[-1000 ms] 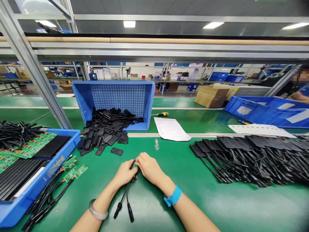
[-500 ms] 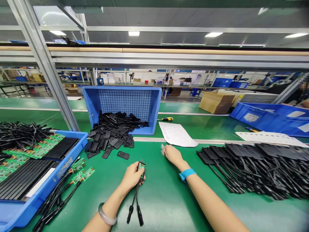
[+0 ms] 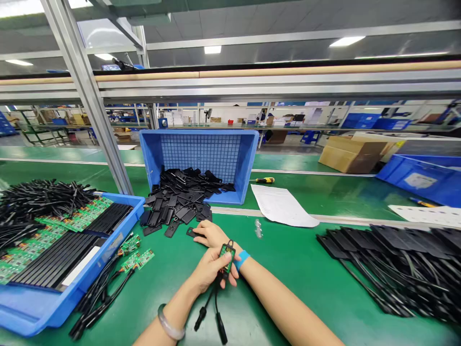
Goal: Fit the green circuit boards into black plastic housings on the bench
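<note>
My left hand grips a small green circuit board with two black cables hanging from it toward me. My right hand reaches across behind the left one, fingers resting on a flat black plastic cover lying on the green bench. More black covers spill out of a tipped blue crate just beyond.
A blue tray at left holds green boards and black strips, with wired boards lying beside it. Finished black cabled units are piled at right. A paper sheet, a screwdriver and a metal post stand further back.
My right hand left the board, reached out toward the paper, then swung left onto a black cover. The left hand kept the board and lifted it. The view shifted left.
</note>
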A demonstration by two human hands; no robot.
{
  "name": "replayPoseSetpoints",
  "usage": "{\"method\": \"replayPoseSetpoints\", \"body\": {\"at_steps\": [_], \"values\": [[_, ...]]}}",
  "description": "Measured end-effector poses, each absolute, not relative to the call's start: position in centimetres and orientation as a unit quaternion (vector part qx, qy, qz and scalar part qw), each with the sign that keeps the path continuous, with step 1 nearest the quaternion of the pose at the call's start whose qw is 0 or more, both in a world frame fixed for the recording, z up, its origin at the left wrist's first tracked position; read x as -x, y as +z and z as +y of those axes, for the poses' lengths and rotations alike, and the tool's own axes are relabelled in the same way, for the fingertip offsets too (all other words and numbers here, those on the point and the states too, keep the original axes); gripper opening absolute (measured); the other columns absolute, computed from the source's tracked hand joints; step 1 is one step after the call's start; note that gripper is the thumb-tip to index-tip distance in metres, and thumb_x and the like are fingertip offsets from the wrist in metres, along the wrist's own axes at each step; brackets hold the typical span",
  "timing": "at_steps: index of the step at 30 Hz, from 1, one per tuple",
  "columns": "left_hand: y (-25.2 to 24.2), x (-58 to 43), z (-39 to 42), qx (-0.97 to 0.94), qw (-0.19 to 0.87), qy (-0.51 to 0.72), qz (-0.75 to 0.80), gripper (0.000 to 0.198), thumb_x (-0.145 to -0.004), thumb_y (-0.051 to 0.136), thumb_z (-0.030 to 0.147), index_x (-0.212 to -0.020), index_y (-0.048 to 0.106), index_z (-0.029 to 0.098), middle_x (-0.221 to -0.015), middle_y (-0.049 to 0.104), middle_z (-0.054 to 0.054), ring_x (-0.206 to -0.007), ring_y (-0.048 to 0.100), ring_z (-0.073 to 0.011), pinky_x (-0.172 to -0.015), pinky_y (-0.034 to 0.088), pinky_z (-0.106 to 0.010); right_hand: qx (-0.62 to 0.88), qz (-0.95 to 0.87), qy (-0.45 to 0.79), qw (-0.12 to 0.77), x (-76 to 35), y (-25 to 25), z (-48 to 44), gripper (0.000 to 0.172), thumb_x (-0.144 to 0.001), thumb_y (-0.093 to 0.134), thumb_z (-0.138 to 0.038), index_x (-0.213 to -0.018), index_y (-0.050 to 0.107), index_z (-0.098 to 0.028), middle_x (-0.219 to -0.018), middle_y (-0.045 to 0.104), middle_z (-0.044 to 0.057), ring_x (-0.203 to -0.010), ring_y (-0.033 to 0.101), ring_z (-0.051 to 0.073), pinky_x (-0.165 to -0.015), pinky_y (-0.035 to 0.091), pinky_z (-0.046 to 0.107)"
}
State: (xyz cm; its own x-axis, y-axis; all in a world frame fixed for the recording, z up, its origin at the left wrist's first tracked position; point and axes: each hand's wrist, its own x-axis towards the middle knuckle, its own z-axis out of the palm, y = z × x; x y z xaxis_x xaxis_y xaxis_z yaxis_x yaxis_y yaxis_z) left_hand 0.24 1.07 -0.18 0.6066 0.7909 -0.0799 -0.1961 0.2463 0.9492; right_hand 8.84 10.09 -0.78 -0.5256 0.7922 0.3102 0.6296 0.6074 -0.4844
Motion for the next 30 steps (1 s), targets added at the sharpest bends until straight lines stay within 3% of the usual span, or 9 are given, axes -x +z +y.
{"method": "replayPoseSetpoints", "body": {"at_steps": [4, 7, 10, 13, 15, 18, 25, 30], "values": [[-0.2, -0.2, 1.3, -0.492, 0.724, 0.383, 0.295, 0.052, -0.075, 0.061, 0.057, -0.093, 0.060, 0.009, -0.062, 0.063, -0.004, -0.045, 0.058, -0.0119, -0.034, 0.035, -0.016, 0.439, -0.823, 0.183, 0.310, -9.8, -0.9, 10.1, 0.009, -0.077, 0.065, -0.014, -0.081, 0.071, -0.019, -0.079, 0.068, 0.005, -0.081, 0.061, 0.021, -0.081, 0.046, 0.031], [0.1, 0.0, 1.4, -0.459, 0.734, 0.398, 0.302, 0.047, -0.069, 0.072, 0.044, -0.098, 0.059, 0.009, -0.071, 0.064, -0.005, -0.057, 0.061, -0.0121, -0.045, 0.044, -0.018, 0.497, -0.751, 0.195, 0.388, -12.5, -0.8, 9.4, 0.023, -0.085, 0.048, -0.018, -0.092, 0.069, -0.016, -0.082, 0.068, 0.006, -0.076, 0.062, 0.021, -0.076, 0.048, 0.033], [0.1, 0.1, 1.4, -0.439, 0.746, 0.393, 0.311, 0.064, -0.052, 0.084, 0.025, -0.107, 0.057, 0.010, -0.083, 0.065, -0.006, -0.073, 0.064, -0.0149, -0.066, 0.052, -0.025, 0.536, -0.678, 0.215, 0.455, -15.4, -0.5, 7.6, 0.036, -0.088, 0.036, -0.026, -0.109, 0.062, -0.014, -0.080, 0.064, 0.006, -0.067, 0.060, 0.018, -0.062, 0.050, 0.030], [-0.2, 0.1, 1.3, -0.440, 0.742, 0.384, 0.329, 0.076, -0.050, 0.085, 0.024, -0.116, 0.051, 0.010, -0.086, 0.067, -0.008, -0.078, 0.066, -0.0178, -0.075, 0.051, -0.029, 0.516, -0.579, 0.328, 0.540, -17.0, -0.1, 5.0, 0.044, -0.084, 0.044, -0.035, -0.124, 0.053, -0.017, -0.077, 0.058, 0.000, -0.062, 0.057, 0.015, -0.055, 0.050, 0.026], [-0.4, 0.0, 1.3, -0.447, 0.739, 0.372, 0.339, 0.074, -0.056, 0.083, 0.033, -0.118, 0.048, 0.011, -0.090, 0.067, -0.011, -0.074, 0.067, -0.0182, -0.071, 0.052, -0.030, 0.483, -0.508, 0.417, 0.579, -17.2, 0.0, 3.2, 0.047, -0.079, 0.056, -0.039, -0.122, 0.053, -0.019, -0.073, 0.054, -0.002, -0.061, 0.055, 0.013, -0.054, 0.049, 0.024], [-0.8, -0.2, 1.4, -0.477, 0.727, 0.361, 0.336, 0.064, -0.060, 0.081, 0.038, -0.109, 0.051, 0.011, -0.096, 0.066, -0.014, -0.063, 0.065, -0.0149, -0.061, 0.052, -0.028, 0.461, -0.509, 0.457, 0.565, -16.6, -0.1, 1.3, 0.040, -0.078, 0.062, -0.042, -0.109, 0.057, -0.018, -0.067, 0.054, -0.003, -0.059, 0.054, 0.013, -0.054, 0.046, 0.023], [-1.1, -0.2, 1.7, -0.510, 0.724, 0.344, 0.313, 0.067, -0.050, 0.086, 0.023, -0.108, 0.055, 0.011, -0.097, 0.066, -0.012, -0.076, 0.063, -0.0160, -0.061, 0.052, -0.024, 0.455, -0.575, 0.426, 0.530, -15.7, -0.8, 0.4, 0.029, -0.080, 0.057, -0.036, -0.103, 0.059, -0.019, -0.068, 0.055, -0.002, -0.057, 0.055, 0.013, -0.057, 0.049, 0.026], [-1.1, -0.3, 1.6, -0.559, 0.681, 0.336, 0.332, 0.052, -0.067, 0.076, 0.032, -0.109, 0.054, 0.011, -0.091, 0.065, -0.009, -0.062, 0.061, -0.0110, -0.052, 0.049, -0.020, 0.469, -0.546, 0.441, 0.537, -15.6, -0.7, 0.3, 0.037, -0.077, 0.062, -0.043, -0.106, 0.056, -0.020, -0.076, 0.053, -0.002, -0.056, 0.056, 0.012, -0.053, 0.048, 0.025]]}}
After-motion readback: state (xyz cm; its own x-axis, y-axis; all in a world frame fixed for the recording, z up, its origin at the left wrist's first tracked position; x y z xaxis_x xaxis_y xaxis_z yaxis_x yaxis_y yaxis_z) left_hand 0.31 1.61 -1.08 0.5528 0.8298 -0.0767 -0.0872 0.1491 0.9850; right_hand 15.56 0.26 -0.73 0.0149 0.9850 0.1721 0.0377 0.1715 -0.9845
